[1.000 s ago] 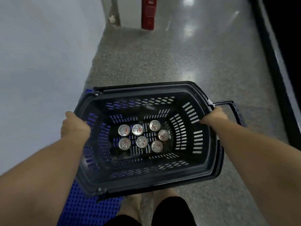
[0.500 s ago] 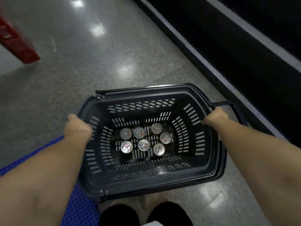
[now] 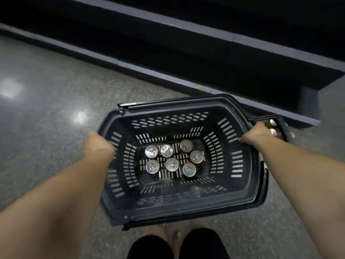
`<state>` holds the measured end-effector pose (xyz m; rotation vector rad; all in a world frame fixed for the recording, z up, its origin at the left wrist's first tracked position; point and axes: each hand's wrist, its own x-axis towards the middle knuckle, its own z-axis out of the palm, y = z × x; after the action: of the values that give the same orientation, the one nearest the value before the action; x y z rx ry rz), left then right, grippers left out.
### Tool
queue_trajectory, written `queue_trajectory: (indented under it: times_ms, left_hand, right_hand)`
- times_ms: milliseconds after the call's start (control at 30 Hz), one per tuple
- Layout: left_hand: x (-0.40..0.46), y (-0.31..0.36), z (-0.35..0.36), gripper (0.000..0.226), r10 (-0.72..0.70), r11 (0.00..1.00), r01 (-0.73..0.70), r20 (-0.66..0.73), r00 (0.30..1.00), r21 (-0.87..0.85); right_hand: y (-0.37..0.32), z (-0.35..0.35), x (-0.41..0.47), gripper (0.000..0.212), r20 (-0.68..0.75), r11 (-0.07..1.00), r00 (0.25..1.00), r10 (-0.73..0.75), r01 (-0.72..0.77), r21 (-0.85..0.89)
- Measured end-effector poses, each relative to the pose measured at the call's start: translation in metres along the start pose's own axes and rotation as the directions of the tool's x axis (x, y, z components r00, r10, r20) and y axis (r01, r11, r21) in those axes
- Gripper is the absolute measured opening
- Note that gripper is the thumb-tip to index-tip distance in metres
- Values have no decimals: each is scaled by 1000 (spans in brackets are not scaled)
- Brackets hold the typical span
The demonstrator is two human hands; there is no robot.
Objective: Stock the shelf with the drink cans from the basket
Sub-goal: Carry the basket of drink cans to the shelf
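**op_remote:** Checking in from the head cam. I've got the dark slotted plastic shopping basket [image 3: 179,200] carried at its two short ends above the speckled polished stone floor [image 3: 56,113]. My left hand [image 3: 98,146] is curled shut over the left rim, my right hand [image 3: 258,134] is closed on the right rim next to the folded handle. Seven silver-topped aluminium drink cans [image 3: 171,158] stand upright in a loose cluster on the basket bottom, most touching a neighbour. The dark low shelf with its grey front edge [image 3: 205,53] runs just beyond the far side of the basket. None stocked yet, as far as I can see.

**shelfguy:** How do you reckon those cans will handle?

**op_remote:** My guess: sealed, so each has some weight and stays rigid, but smooth metal walls get slick, and a drop would dent them. I'd wrap the grip around the can's side wall from above, fingers down past the top rim, not pinching the lid. The basket is stiff enough, but the cans can slide around on its floor if I tilt it.

**shelfguy:** What's peeking out by your right hand?

**op_remote:** A couple of round can-like tops [image 3: 273,127] past the handle. Too small and dim to say more.
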<state>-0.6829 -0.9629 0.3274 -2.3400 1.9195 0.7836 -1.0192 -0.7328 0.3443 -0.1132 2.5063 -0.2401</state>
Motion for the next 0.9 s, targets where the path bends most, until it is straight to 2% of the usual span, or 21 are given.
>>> queue_trajectory:
  times_ms: [267, 433, 700, 900]
  left_hand:
    - [48, 180, 61, 38, 213, 968, -226, 117, 970, 106]
    - [51, 277, 105, 34, 235, 956, -254, 138, 962, 146]
    - [35, 424, 161, 31, 290, 921, -328, 195, 937, 208]
    - [42, 511, 221, 30, 332, 909, -378, 243, 912, 177]
  right_hand:
    - [29, -38, 99, 85, 30, 965, 974, 226, -228, 132]
    - [38, -75, 169, 82, 76, 936, 950, 304, -313, 160]
    - [44, -153, 267, 69, 19, 890, 915, 403, -397, 226]
    - [50, -190, 341, 61, -38, 870, 896, 443, -420, 260]
